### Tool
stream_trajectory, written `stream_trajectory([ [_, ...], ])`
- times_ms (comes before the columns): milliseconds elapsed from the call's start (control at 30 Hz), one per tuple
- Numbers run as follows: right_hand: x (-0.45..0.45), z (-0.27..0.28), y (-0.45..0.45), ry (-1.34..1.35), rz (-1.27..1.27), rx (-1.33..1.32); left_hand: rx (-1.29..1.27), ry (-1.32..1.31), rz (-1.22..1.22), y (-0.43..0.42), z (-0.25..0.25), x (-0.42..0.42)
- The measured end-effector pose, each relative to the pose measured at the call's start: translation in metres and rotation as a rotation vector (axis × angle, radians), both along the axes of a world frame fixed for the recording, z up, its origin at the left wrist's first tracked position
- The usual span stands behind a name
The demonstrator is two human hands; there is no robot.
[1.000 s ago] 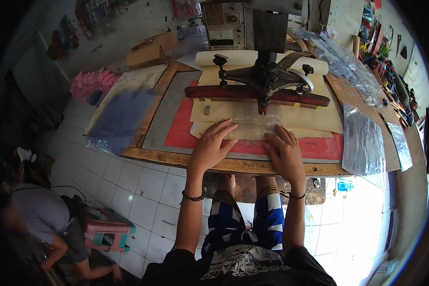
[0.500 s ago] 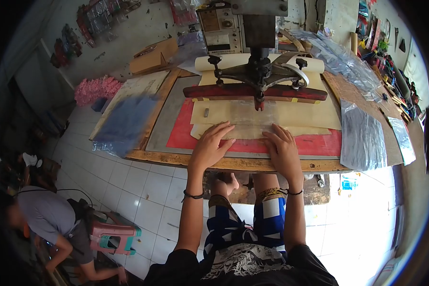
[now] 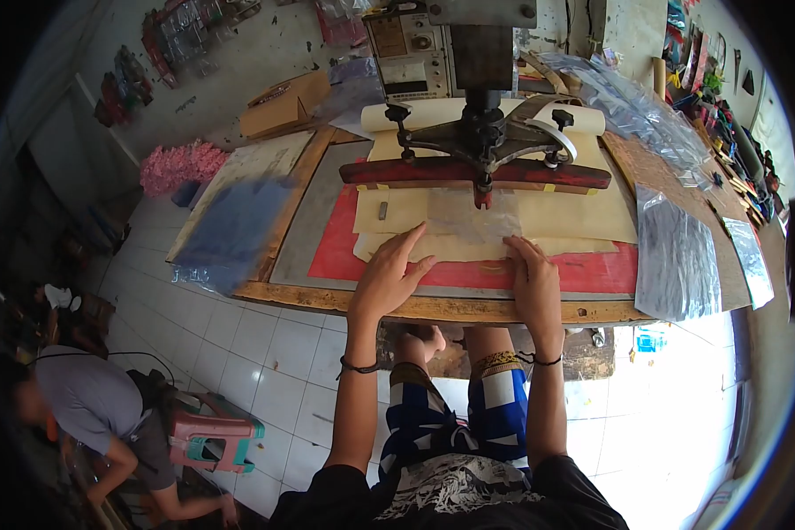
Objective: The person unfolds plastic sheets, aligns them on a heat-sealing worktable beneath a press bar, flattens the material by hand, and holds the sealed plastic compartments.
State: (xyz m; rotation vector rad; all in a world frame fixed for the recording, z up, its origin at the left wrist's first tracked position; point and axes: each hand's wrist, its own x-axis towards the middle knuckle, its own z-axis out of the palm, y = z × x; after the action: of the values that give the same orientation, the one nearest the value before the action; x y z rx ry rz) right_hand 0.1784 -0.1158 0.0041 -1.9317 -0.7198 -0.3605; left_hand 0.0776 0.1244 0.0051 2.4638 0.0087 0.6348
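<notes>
A clear plastic sheet (image 3: 475,215) lies on the cream paper (image 3: 387,225) under the press's long dark red bar (image 3: 539,173). Left of the sheet's near edge, my left hand (image 3: 390,272) rests with its fingers stretched out and thumb spread, holding nothing I can see. My right hand (image 3: 535,278) lies near the sheet's right front corner, fingers extended over the cream paper and red mat (image 3: 592,270). Whether its fingertips touch the plastic I cannot tell. A small grey metal block (image 3: 382,211) sits on the paper at the left.
Blue-tinted plastic sheets (image 3: 230,225) lie at the left of the table, and clear plastic sheets (image 3: 677,252) at the right. Behind the press stands a control box (image 3: 411,57). A co-worker (image 3: 97,406) bends low beside a pink stool (image 3: 205,435) at lower left.
The clear plastic sheet has shifted away from me, further beneath the bar. My right hand has moved slightly right; my left hand stays in nearly the same place.
</notes>
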Motion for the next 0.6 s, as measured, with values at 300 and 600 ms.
stream_trajectory([
  [300,0.002,-0.001,-0.001,-0.116,0.027,-0.055,0.235,0.137,0.011,0.005,0.011,0.013],
  [600,0.002,-0.004,0.0,-0.198,0.039,-0.183,0.569,0.522,-0.151,0.029,0.024,0.074],
])
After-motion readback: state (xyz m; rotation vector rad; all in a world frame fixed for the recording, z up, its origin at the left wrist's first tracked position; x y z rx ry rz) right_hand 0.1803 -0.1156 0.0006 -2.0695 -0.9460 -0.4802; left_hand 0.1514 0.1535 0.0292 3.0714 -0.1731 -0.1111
